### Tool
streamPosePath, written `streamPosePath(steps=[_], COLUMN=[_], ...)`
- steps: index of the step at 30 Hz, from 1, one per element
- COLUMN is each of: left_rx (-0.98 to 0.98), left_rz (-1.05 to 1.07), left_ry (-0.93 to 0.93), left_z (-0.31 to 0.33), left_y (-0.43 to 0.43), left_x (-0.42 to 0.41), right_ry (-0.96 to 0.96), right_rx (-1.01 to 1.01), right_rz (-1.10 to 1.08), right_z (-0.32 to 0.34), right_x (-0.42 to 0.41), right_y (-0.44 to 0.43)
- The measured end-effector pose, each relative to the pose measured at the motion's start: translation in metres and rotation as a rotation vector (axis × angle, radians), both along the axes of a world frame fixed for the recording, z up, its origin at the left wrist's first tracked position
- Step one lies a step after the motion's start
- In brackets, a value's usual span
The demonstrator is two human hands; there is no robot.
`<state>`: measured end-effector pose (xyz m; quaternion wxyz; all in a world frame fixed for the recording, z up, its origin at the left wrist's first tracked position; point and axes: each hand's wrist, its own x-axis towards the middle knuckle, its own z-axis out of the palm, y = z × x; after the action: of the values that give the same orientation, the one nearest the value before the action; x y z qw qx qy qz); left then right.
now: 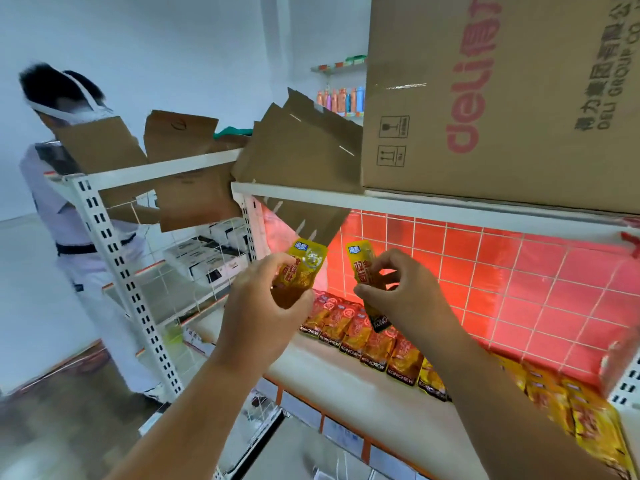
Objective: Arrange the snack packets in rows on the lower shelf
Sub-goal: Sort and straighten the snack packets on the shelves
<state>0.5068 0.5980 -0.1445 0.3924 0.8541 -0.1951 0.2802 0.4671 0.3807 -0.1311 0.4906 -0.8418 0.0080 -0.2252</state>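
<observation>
You're holding two yellow snack packets up in front of the lower shelf (346, 386), one per hand. Your left hand (266, 299) is pinching the left packet (306, 261) by its lower half, thumb and fingers curled round it. Your right hand (408, 292) is pinching the right packet (360, 261) at mid-length between thumb and fingertips. Both packets are standing roughly upright with the long axis near vertical, tops tilting slightly apart, blue logo end up. The right one's black "KONCHEW" band is hanging at the bottom. The row of packets (363, 337) is lying flat below and just beyond your hands, running from far left to near right along the red tiled back panel (519, 271). Their long axes are pointing back at the panel, with the "KONCHEW" bands facing the front edge. So both held packets are probably needing to tip from upright to flat, band toward you. The left hand is sitting nearer the row's left end and the right packet's tail is hovering over the row itself. More yellow packets (571, 410) are lying blurred at far right. The cardboard carton (502, 98) on the upper shelf (415, 206) is reading "deli" in red, plus "DELI GROUP CO" and Chinese characters. The blue logo text is too small to read.
</observation>
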Motion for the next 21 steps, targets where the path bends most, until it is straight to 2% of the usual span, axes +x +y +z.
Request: streamPosePath(steps=[7,14,21], left_rx=[0.052,0.134,0.226], left_rz=[-0.016,-0.15,-0.355], left_ry=[-0.075,-0.078,-0.013], left_z=[-0.005,-0.034,-0.09], left_y=[-0.039,-0.115,-0.184], left_x=[0.054,0.085,0.089], right_ry=[-0.014,-0.057,0.086], right_rx=[0.021,-0.119,-0.316], right_rz=[0.0,-0.143,-0.336], right_z=[-0.011,-0.043,-0.098], right_x=[0.054,0.071,0.046], right_y=[-0.032,-0.096,-0.143])
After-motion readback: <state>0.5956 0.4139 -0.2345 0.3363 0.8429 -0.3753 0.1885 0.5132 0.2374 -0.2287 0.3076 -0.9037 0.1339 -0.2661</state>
